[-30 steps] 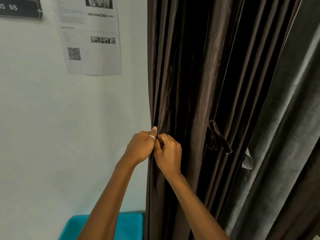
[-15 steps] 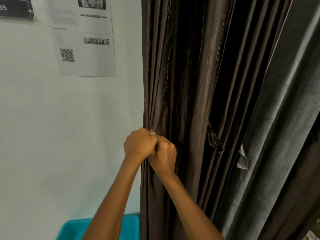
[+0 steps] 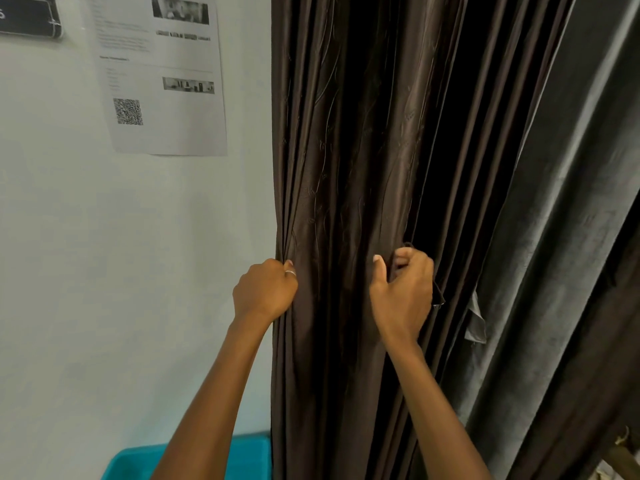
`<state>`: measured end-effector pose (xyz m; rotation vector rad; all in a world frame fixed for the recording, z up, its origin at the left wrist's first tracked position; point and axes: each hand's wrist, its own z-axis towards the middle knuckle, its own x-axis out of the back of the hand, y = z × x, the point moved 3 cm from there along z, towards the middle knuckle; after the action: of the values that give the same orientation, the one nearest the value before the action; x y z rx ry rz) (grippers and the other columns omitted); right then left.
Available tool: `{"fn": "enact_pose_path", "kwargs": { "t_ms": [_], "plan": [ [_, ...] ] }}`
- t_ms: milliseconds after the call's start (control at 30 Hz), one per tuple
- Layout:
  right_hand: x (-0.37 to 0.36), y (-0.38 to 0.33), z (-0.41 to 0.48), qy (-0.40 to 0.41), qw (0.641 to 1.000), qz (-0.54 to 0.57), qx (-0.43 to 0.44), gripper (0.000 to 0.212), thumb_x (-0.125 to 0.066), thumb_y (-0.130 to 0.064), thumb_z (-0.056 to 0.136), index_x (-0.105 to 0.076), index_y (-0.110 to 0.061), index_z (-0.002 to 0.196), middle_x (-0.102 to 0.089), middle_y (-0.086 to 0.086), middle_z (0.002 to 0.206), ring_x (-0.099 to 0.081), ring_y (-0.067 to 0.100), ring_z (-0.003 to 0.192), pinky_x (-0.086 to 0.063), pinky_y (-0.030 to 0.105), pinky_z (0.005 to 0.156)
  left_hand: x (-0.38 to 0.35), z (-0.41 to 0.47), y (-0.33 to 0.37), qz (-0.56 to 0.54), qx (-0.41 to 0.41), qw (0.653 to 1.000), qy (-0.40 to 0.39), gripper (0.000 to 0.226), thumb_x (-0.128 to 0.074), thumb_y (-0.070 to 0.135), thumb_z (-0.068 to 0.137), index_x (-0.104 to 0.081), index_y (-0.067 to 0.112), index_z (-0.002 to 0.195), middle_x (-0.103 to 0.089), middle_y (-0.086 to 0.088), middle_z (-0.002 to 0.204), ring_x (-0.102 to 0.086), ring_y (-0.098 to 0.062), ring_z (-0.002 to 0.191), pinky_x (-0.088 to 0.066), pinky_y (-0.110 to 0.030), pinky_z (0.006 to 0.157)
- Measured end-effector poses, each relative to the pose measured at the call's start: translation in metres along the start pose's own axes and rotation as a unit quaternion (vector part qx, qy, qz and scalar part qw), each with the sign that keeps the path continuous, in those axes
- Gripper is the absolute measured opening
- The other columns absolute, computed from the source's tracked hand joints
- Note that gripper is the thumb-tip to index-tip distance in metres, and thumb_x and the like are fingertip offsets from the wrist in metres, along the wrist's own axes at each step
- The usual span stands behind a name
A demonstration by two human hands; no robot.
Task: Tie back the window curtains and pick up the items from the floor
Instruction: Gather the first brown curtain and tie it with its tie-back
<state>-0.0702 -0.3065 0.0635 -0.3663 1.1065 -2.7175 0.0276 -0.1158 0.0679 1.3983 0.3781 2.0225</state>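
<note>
Pale wall with a posted notice, lit evenly

A plain whitish wall [image 3: 104, 271] fills the space left of the left hand [image 3: 265, 292]. Above that hand hangs a printed paper sheet [image 3: 162, 98] bearing a QR code, with a dark sign plate [image 3: 27, 19] further left. Below the hand sits a teal bin [image 3: 194, 459] against the wall.

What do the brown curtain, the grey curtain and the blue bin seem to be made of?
Brown curtain: probably a satiny woven fabric, going by its sheen and embossed lines. Grey curtain: a matte, velvety cloth, softly mottled. Blue bin: likely plastic, smooth and evenly coloured.
</note>
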Motion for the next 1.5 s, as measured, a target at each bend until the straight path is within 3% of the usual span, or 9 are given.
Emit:
{"fn": "enact_pose_path", "kwargs": {
  "t_ms": [133, 233, 300, 367, 467, 700, 1167, 1367, 1500],
  "plan": [
    [-0.005, 0.013, 0.01, -0.078, 0.995, 0.013, -0.058, 0.049, -0.074, -0.039, 0.089, -0.053, -0.017, 0.127, -0.061, -0.008, 0.113, -0.063, 0.01, 0.098, -0.056, 0.03, 0.081, 0.0, 0.001, -0.001, -0.007, -0.005, 1.0, -0.005, 0.051, -0.035, 0.039, 0.106, -0.049, 0.014, 0.064, -0.055, -0.001, 0.062, -0.056, -0.019, 0.058, -0.041, -0.028, 0.057],
    [-0.008, 0.019, 0.02, -0.116, 0.993, -0.009, -0.021, 0.017, -0.069, -0.026, 0.095, -0.064, -0.017, 0.108, -0.065, -0.01, 0.082, -0.062, 0.003, 0.071, -0.046, 0.015, 0.062, 0.001, 0.002, -0.006, -0.006, -0.005, 1.0, -0.005, 0.051, -0.034, 0.04, 0.106, -0.05, 0.014, 0.065, -0.056, -0.001, 0.063, -0.059, -0.019, 0.061, -0.046, -0.03, 0.06],
    [-0.005, 0.026, 0.031, -0.118, 0.992, -0.043, -0.003, 0.009, -0.066, -0.022, 0.095, -0.066, -0.015, 0.09, -0.064, -0.004, 0.07, -0.06, 0.007, 0.061, -0.04, 0.016, 0.054, 0.007, 0.005, -0.013, 0.001, -0.001, 1.0, 0.002, 0.051, -0.034, 0.04, 0.106, -0.049, 0.016, 0.064, -0.056, -0.001, 0.064, -0.058, -0.02, 0.061, -0.045, -0.03, 0.061],
    [-0.001, 0.035, 0.044, -0.116, 0.991, -0.063, -0.004, 0.022, -0.068, -0.022, 0.094, -0.059, -0.017, 0.074, -0.061, -0.002, 0.063, -0.06, 0.016, 0.059, -0.042, 0.026, 0.055, 0.014, 0.009, -0.021, 0.014, 0.005, 1.0, 0.008, 0.05, -0.033, 0.041, 0.106, -0.049, 0.017, 0.065, -0.057, -0.001, 0.066, -0.058, -0.018, 0.063, -0.043, -0.03, 0.063],
    [0.003, 0.036, 0.053, -0.128, 0.988, -0.091, 0.004, 0.046, -0.07, -0.022, 0.093, -0.037, -0.026, 0.061, -0.047, -0.008, 0.053, -0.05, 0.011, 0.05, -0.036, 0.026, 0.052, 0.021, 0.014, -0.027, 0.029, 0.005, 1.0, -0.002, 0.048, -0.034, 0.042, 0.106, -0.05, 0.019, 0.067, -0.058, 0.0, 0.069, -0.059, -0.018, 0.065, -0.049, -0.032, 0.068],
    [0.004, 0.038, 0.036, -0.095, 0.992, -0.084, 0.012, 0.036, -0.068, -0.021, 0.094, -0.047, -0.021, 0.064, -0.052, -0.005, 0.055, -0.052, 0.011, 0.051, -0.045, 0.029, 0.051, 0.015, 0.011, -0.024, 0.028, 0.001, 1.0, 0.007, 0.049, -0.034, 0.042, 0.106, -0.045, 0.02, 0.064, -0.054, 0.002, 0.065, -0.055, -0.016, 0.061, -0.046, -0.03, 0.065],
    [-0.041, -0.018, -0.036, -0.167, 0.98, -0.002, 0.106, 0.038, -0.063, -0.018, 0.096, -0.04, -0.024, 0.067, -0.043, -0.009, 0.062, -0.046, 0.009, 0.056, -0.028, 0.024, 0.052, -0.005, -0.008, 0.007, -0.027, -0.05, 0.998, -0.017, 0.052, -0.034, 0.042, 0.106, -0.047, 0.017, 0.062, -0.056, -0.001, 0.062, -0.057, -0.019, 0.058, -0.04, -0.029, 0.056],
    [-0.065, -0.02, -0.06, -0.227, 0.966, -0.014, 0.124, 0.017, -0.06, -0.011, 0.094, -0.06, -0.015, 0.077, -0.062, 0.006, 0.074, -0.061, 0.021, 0.066, -0.049, 0.037, 0.056, -0.012, -0.011, 0.011, -0.072, -0.07, 0.994, -0.046, 0.05, -0.035, 0.042, 0.106, -0.05, 0.019, 0.064, -0.058, -0.001, 0.065, -0.057, -0.018, 0.061, -0.037, -0.03, 0.055],
    [-0.068, -0.021, -0.065, -0.215, 0.966, -0.025, 0.142, 0.007, -0.064, -0.009, 0.09, -0.067, -0.01, 0.084, -0.065, 0.008, 0.077, -0.063, 0.022, 0.067, -0.052, 0.036, 0.058, -0.013, -0.01, 0.009, -0.106, -0.077, 0.99, -0.054, 0.05, -0.036, 0.039, 0.106, -0.049, 0.02, 0.062, -0.057, 0.0, 0.062, -0.056, -0.017, 0.059, -0.036, -0.028, 0.056]
  ]
}}
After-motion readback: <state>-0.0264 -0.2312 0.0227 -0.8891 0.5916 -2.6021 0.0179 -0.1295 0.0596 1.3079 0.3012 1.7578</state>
